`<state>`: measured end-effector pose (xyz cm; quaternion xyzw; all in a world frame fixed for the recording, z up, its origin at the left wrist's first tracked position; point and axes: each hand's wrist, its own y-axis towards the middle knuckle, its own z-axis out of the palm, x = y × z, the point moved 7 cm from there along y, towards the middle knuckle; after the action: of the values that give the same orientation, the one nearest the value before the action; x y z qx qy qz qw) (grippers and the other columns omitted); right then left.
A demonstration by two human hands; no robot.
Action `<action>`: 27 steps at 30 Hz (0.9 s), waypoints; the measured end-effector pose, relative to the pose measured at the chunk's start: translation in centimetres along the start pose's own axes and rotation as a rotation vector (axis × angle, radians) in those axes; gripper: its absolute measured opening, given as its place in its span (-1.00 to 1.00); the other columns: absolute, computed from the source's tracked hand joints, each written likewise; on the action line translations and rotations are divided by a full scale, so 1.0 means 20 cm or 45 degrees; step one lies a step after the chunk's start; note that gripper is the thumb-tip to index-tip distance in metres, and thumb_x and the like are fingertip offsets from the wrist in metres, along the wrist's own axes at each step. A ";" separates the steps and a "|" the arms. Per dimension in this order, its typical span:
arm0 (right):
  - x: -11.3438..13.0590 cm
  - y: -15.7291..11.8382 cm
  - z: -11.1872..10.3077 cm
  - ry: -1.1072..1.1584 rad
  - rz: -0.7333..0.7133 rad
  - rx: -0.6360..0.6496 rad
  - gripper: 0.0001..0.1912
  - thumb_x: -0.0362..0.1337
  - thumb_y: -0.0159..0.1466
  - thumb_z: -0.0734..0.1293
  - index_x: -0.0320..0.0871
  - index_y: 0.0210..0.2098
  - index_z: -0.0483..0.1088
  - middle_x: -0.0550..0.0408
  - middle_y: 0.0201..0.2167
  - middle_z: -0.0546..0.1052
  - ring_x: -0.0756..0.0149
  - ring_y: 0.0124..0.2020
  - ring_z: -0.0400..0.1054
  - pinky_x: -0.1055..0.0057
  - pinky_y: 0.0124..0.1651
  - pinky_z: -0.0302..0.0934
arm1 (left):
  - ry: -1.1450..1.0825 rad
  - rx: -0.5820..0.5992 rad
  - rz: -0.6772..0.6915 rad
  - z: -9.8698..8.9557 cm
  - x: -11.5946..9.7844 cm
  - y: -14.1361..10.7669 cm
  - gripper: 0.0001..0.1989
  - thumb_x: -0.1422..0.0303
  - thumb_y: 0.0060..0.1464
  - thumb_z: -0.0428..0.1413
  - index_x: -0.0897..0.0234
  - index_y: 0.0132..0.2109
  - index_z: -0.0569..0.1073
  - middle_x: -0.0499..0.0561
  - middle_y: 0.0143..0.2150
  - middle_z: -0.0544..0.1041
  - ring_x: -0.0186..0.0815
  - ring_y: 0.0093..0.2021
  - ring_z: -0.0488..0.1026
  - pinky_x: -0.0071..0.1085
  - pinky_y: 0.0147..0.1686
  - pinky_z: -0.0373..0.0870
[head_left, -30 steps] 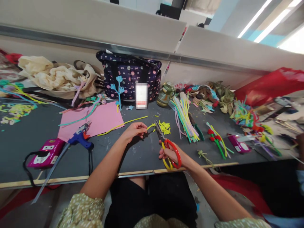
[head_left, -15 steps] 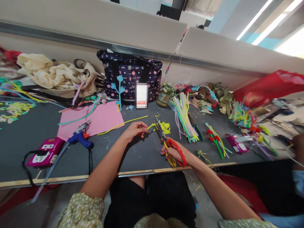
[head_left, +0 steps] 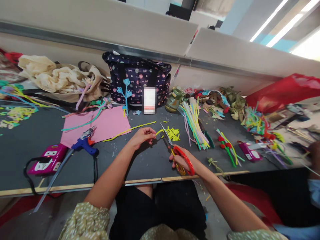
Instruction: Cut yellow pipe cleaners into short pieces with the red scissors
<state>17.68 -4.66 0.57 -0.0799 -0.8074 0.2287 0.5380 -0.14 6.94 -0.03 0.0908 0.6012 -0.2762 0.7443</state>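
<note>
My left hand (head_left: 144, 137) pinches a short length of yellow pipe cleaner (head_left: 159, 132), its free end pointing right to the scissor blades. In my right hand (head_left: 180, 161) are scissors (head_left: 186, 156) with one red and one yellow handle loop, the blades reaching up and left. Just beyond the blades lies a small heap of cut yellow pieces (head_left: 173, 133), with a few loose bits near it. A long yellow pipe cleaner (head_left: 130, 130) rests behind my left hand, partly across a pink sheet (head_left: 100, 125).
A blue glue gun (head_left: 86, 143) and a magenta power strip (head_left: 48, 160) are at left. Behind stand a dark patterned bag (head_left: 140, 76), a phone-like blurred rectangle (head_left: 149, 100) and a green bottle (head_left: 174, 99). Pipe cleaners (head_left: 196, 125) lie bundled at right; another person's arm (head_left: 314, 155) shows there.
The scissors have shifted slightly to the left, their blades closer together. My left hand holds almost still with the yellow piece.
</note>
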 end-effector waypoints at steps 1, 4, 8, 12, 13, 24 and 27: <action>-0.01 0.00 0.00 -0.019 0.012 -0.005 -0.55 -0.30 0.09 0.20 -0.06 0.00 0.24 0.17 -0.41 0.52 0.42 -0.61 0.40 0.57 -0.63 0.23 | -0.003 -0.003 0.002 0.00 0.00 0.00 -0.71 0.31 -0.11 0.30 0.34 -0.26 0.44 -0.02 -0.41 0.49 -0.47 -0.51 0.39 -0.50 -0.49 0.38; -0.01 0.00 0.01 -0.038 0.026 -0.024 -0.55 -0.32 0.09 0.20 -0.07 0.00 0.24 0.17 -0.44 0.52 0.42 -0.61 0.40 0.58 -0.64 0.22 | -0.002 -0.004 0.009 0.00 0.00 0.01 -0.72 0.31 -0.11 0.30 0.33 -0.26 0.44 -0.03 -0.42 0.49 -0.47 -0.52 0.38 -0.51 -0.51 0.36; 0.01 -0.02 0.00 0.014 -0.008 -0.018 -0.52 -0.32 0.09 0.21 -0.05 0.04 0.22 0.12 -0.32 0.52 0.41 -0.57 0.43 0.57 -0.63 0.23 | 0.006 -0.001 0.005 0.00 0.00 0.01 -0.72 0.31 -0.11 0.30 0.33 -0.26 0.45 -0.04 -0.42 0.49 -0.49 -0.55 0.36 -0.50 -0.52 0.35; 0.02 -0.02 0.00 0.038 0.003 -0.010 -0.48 -0.32 0.10 0.21 -0.04 0.08 0.20 0.12 -0.32 0.52 0.39 -0.55 0.44 0.57 -0.62 0.23 | 0.013 0.011 0.002 0.01 0.00 0.01 -0.71 0.30 -0.12 0.30 0.34 -0.25 0.46 -0.03 -0.42 0.50 -0.50 -0.56 0.33 -0.51 -0.52 0.33; 0.01 -0.02 0.00 0.031 0.014 -0.012 -0.49 -0.32 0.10 0.22 -0.04 0.07 0.21 0.12 -0.33 0.52 0.39 -0.56 0.44 0.57 -0.62 0.23 | 0.012 0.012 0.004 0.01 0.00 0.01 -0.71 0.30 -0.12 0.30 0.34 -0.25 0.46 -0.02 -0.41 0.50 -0.50 -0.56 0.33 -0.51 -0.52 0.33; 0.00 -0.01 0.00 -0.019 0.007 0.014 -0.52 -0.33 0.11 0.19 -0.07 0.04 0.20 0.13 -0.36 0.52 0.43 -0.58 0.42 0.61 -0.62 0.22 | 0.018 -0.022 0.020 0.01 -0.01 0.00 -0.72 0.31 -0.13 0.31 0.36 -0.26 0.50 0.00 -0.41 0.51 -0.51 -0.56 0.32 -0.53 -0.54 0.30; 0.02 -0.01 0.01 -0.044 0.001 0.032 -0.55 -0.33 0.10 0.19 -0.07 0.02 0.21 0.12 -0.32 0.51 0.42 -0.55 0.44 0.62 -0.63 0.21 | 0.029 -0.026 0.010 0.01 -0.02 0.00 -0.72 0.31 -0.14 0.31 0.36 -0.26 0.50 -0.03 -0.42 0.50 -0.52 -0.59 0.31 -0.53 -0.55 0.29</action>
<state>17.35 -4.80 0.88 -0.0697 -0.8136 0.2403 0.5249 -0.03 6.92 0.50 0.0888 0.6120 -0.2662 0.7394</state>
